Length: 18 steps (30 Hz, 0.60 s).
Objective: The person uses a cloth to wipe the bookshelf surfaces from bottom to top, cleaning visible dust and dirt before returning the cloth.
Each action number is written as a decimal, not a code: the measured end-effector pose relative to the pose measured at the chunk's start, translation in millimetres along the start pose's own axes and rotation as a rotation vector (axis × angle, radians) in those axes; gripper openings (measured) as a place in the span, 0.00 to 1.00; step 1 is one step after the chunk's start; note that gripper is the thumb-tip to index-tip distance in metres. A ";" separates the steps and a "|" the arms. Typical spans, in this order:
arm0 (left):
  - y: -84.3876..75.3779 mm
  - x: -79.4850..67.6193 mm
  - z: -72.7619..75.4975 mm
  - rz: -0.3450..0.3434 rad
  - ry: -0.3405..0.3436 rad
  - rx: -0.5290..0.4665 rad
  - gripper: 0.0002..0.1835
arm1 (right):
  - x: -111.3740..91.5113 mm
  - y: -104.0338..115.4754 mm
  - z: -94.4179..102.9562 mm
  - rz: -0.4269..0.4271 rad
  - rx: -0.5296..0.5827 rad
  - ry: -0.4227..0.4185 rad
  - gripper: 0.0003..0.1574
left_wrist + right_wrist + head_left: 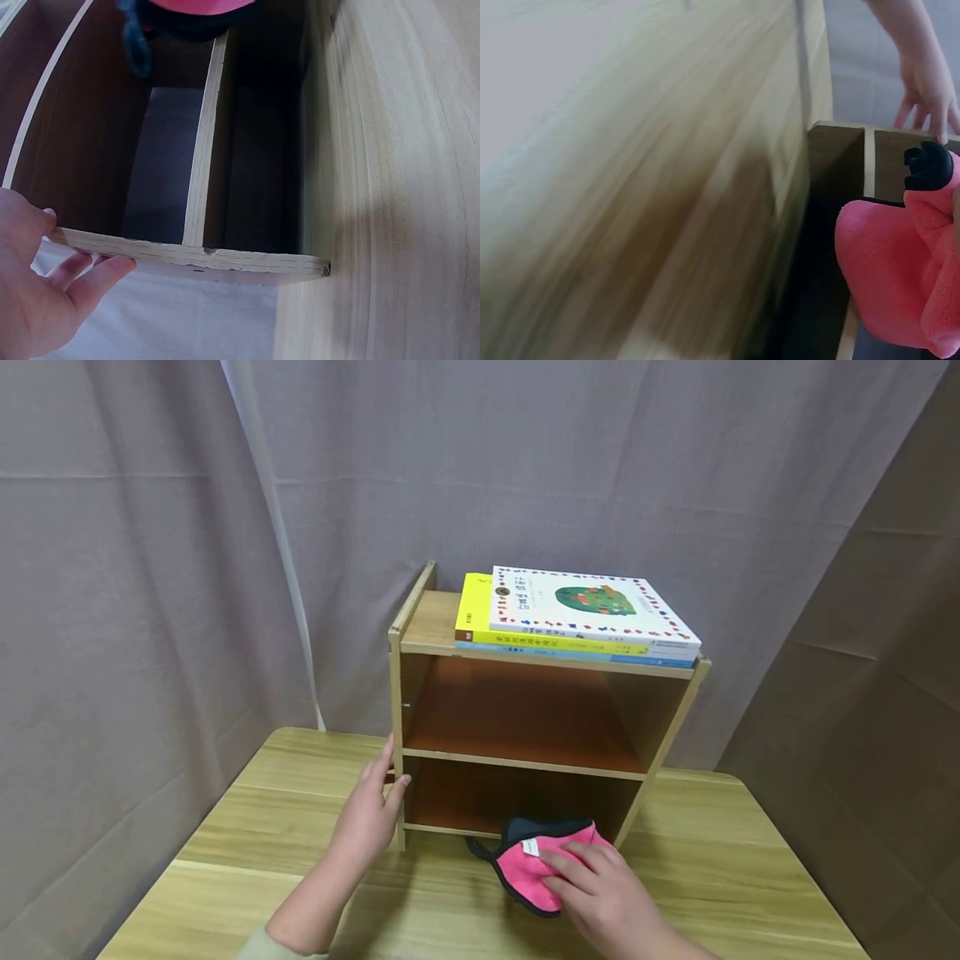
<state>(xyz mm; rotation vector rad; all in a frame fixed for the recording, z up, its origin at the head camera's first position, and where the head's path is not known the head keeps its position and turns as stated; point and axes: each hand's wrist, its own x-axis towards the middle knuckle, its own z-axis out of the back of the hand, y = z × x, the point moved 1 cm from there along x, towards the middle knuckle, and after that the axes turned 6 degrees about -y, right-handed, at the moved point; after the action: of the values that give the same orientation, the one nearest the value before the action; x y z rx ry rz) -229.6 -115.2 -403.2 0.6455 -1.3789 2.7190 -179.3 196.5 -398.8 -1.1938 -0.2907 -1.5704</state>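
A small wooden bookshelf [525, 762] with two open compartments stands on the table. My left hand [369, 814] grips its left side panel. In the left wrist view, the thumb of that hand [37, 285] lies over the panel's front edge, with the fingers on the outer face. My right hand [607, 893] holds a pink fleecy cloth [521, 872] with black edging, a white label and a black loop, in front of the lower compartment. In the right wrist view the cloth [889, 270] hangs folded before the shelf's opening.
Several books [592, 602] lie stacked on top of the shelf, a white-covered one uppermost over yellow and blue ones. The wood-grain table [247, 843] extends to both sides. Grey curtains [562, 460] hang behind and around it.
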 end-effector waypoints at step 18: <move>-0.8 -0.6 0.2 -0.015 -0.010 0.005 0.33 | -53.6 7.3 -5.2 -0.109 -0.012 0.279 0.23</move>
<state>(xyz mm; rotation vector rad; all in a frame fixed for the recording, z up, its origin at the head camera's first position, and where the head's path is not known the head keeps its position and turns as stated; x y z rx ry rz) -228.8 -114.8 -402.8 0.6686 -1.3639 2.7120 -181.1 221.9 -446.8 -0.9660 -0.1654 -1.8117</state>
